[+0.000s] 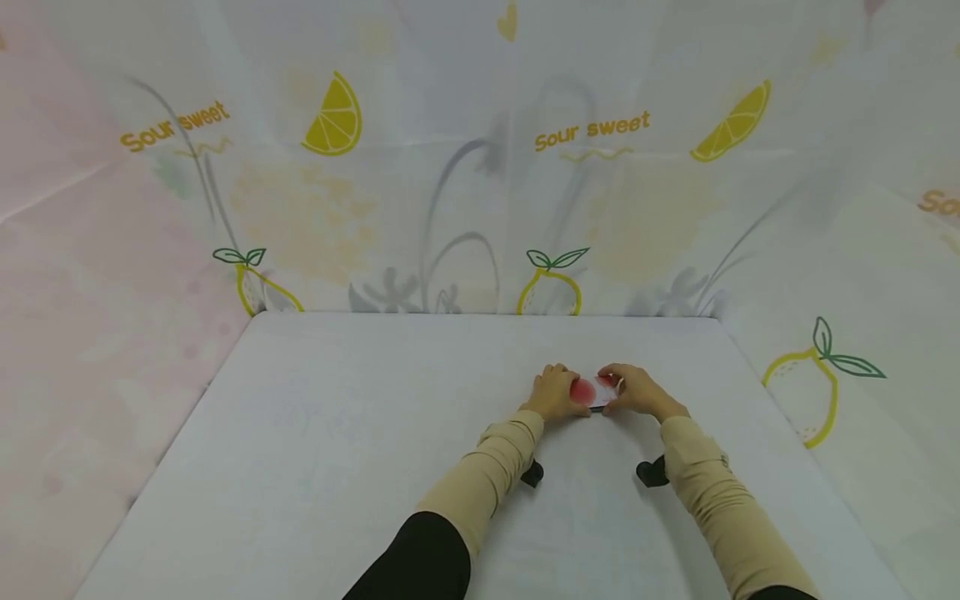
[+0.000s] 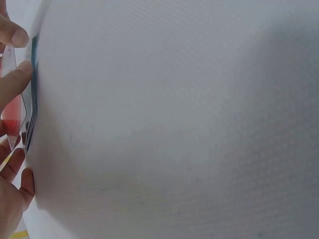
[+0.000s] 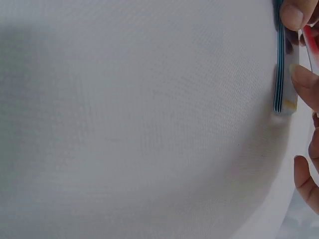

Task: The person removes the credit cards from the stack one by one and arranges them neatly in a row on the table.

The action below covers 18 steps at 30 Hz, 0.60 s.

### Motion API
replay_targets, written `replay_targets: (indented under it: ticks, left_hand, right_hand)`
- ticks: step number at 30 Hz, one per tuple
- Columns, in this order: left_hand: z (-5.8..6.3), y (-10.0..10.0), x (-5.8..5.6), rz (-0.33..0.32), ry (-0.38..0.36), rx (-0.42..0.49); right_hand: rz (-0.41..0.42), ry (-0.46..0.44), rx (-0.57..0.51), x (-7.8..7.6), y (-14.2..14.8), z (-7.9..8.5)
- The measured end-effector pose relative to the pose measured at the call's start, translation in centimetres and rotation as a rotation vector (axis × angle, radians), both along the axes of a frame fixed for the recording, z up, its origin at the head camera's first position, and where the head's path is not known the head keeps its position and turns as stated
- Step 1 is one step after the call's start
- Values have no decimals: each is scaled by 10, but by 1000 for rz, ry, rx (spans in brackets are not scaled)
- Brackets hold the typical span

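Two hands [image 1: 553, 393] [image 1: 636, 390] on a red-marked card [image 1: 597, 395], "Sour sweet" lettering [image 1: 592, 131] beyond

card [image 1: 588, 392]: above stack [image 3: 279, 74] | both: between left hand [image 1: 553, 394] and right hand [image 1: 637, 391] | backdrop [image 1: 465, 92]: behind table [image 1: 337, 433]

The left arm [image 1: 480, 479] stretches toward 1 o'clock, the right arm [image 1: 723, 500] toward 11. The left hand [image 1: 553, 393] and right hand [image 1: 637, 392] face each other, slightly apart, fingers [image 1: 558, 372] bent in a pinch, thumbs [image 1: 578, 410] on the 6 o'clock side.
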<state>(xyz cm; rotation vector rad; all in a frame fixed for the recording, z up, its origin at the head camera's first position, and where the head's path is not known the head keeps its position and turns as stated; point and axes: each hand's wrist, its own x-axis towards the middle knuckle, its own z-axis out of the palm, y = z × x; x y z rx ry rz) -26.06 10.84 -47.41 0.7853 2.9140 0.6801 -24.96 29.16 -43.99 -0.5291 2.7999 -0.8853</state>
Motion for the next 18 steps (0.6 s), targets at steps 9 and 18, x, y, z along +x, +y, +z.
replay_targets:
  ticks: [9, 18]
  left_hand:
    - [5, -9, -6, -31, 52, 80]
    - [5, -26, -7, -76, 144, 189]
  right_hand:
    - [-17, 50, -19, 3, 1, 1]
    - [-22, 127, -72, 16, -8, 10]
